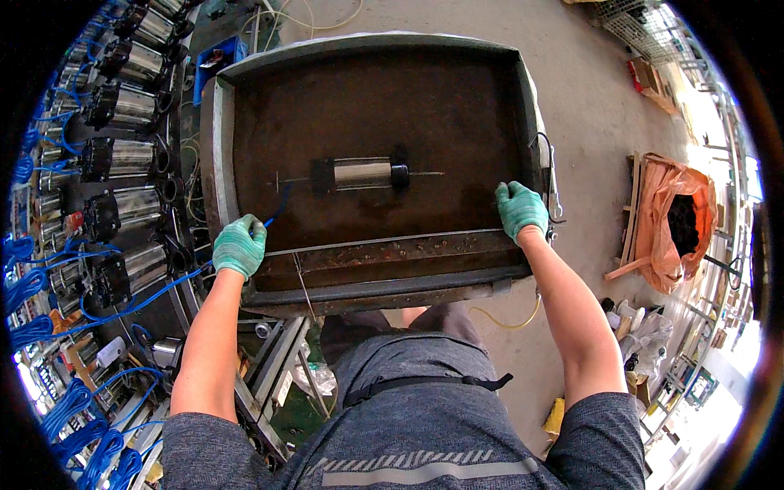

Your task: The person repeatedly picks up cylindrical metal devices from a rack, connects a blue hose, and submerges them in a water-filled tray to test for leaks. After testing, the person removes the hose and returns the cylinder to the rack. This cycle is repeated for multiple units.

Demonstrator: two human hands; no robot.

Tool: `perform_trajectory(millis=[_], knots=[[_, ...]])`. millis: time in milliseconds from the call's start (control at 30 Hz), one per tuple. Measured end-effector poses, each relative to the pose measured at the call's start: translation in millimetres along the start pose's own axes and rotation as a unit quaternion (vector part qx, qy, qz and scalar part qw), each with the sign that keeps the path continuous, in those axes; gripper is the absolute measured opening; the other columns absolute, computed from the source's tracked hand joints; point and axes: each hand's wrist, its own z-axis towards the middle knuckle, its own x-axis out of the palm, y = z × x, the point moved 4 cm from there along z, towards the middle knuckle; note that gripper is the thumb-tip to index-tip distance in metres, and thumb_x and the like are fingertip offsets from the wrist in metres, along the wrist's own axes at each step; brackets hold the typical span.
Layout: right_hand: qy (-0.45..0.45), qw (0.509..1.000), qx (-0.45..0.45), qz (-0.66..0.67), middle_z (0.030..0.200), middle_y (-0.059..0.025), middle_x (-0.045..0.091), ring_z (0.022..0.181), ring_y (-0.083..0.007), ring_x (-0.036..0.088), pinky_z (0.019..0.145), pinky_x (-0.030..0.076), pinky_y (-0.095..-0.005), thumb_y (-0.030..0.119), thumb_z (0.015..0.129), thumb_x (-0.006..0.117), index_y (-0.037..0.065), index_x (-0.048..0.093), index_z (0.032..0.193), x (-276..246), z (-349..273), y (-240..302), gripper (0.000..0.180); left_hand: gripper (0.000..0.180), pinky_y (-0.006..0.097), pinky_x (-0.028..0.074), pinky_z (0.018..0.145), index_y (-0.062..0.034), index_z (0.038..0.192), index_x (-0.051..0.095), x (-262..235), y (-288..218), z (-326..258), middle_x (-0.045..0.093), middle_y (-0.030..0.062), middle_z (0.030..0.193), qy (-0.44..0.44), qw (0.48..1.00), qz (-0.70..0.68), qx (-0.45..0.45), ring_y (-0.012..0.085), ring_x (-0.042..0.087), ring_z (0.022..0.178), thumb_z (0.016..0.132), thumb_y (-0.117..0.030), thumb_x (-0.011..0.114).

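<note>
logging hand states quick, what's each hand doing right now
Left hand: closed, holding the blue cable beside the metal tank.
Right hand: curled at the tank's right side; whether it grips anything cannot be told.

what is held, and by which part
The left hand holds a blue cable partway along its length; the right hand is at the tank's right wall, grip unclear.

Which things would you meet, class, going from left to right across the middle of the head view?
Row of silver cylinders → left gloved hand → single silver cylinder with black ends → right gloved hand → orange sack.
</note>
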Motion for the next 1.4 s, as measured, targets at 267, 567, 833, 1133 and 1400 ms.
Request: perform_trajectory(millis=[267, 567, 833, 1133, 1400], knots=[[-0.006, 1.0, -0.004, 0.005, 0.107, -0.0229, 0.072, 0.104, -0.0469, 0.066, 0.089, 0.053, -0.0555, 0.05, 0.101, 0.048, 0.013, 0.072, 0.103, -2.4, -1.9, 2.0, 0.044, 0.027, 0.052, 0.055, 0.082, -0.0105, 0.101, 0.071, -2.4, -2.8, -0.7, 0.073, 0.0203, 0.099, 0.011, 1.0, 0.005, -0.009, 0.0448, 0.068, 0.094, 0.099, -0.033, 0.056], [-0.007, 1.0, -0.005, 0.001, 0.108, -0.0232, 0.072, 0.104, -0.0472, 0.066, 0.089, 0.053, -0.0556, 0.05, 0.101, 0.048, 0.012, 0.071, 0.102, -0.5, -0.3, 1.1, 0.044, 0.027, 0.052, 0.055, 0.083, -0.0102, 0.101, 0.07, 1.7, 1.2, 1.0, 0.073, 0.0206, 0.099, 0.009, 1.0, -0.002, 0.002, 0.0446, 0.068, 0.095, 0.099, -0.033, 0.055], [-0.001, 1.0, 0.0, -0.003, 0.109, -0.0223, 0.072, 0.105, -0.0472, 0.065, 0.09, 0.053, -0.0553, 0.05, 0.102, 0.047, 0.014, 0.071, 0.104, -2.9, -1.7, 2.2, 0.043, 0.026, 0.052, 0.055, 0.083, -0.0106, 0.1, 0.07, 1.5, 0.7, 0.5, 0.073, 0.0195, 0.099, 0.0, 1.0, -0.001, 0.007, 0.0444, 0.068, 0.094, 0.099, -0.032, 0.056], [0.002, 1.0, -0.001, -0.001, 0.109, -0.0224, 0.072, 0.105, -0.0468, 0.066, 0.09, 0.053, -0.0551, 0.05, 0.102, 0.048, 0.013, 0.072, 0.105, -2.5, -1.7, 2.0, 0.044, 0.025, 0.051, 0.055, 0.082, -0.0104, 0.1, 0.07, 1.2, 0.2, 0.9, 0.073, 0.0195, 0.1, 0.005, 1.0, 0.002, 0.004, 0.0438, 0.068, 0.095, 0.099, -0.031, 0.057], [0.0, 1.0, 0.003, 0.005, 0.109, -0.0225, 0.072, 0.105, -0.0468, 0.066, 0.09, 0.053, -0.0549, 0.05, 0.102, 0.048, 0.013, 0.072, 0.105, -1.7, -1.0, 1.0, 0.044, 0.026, 0.051, 0.055, 0.082, -0.0099, 0.101, 0.071, 1.0, 0.0, 0.8, 0.072, 0.02, 0.1, 0.007, 1.0, 0.002, 0.005, 0.0439, 0.068, 0.095, 0.098, -0.031, 0.057]])
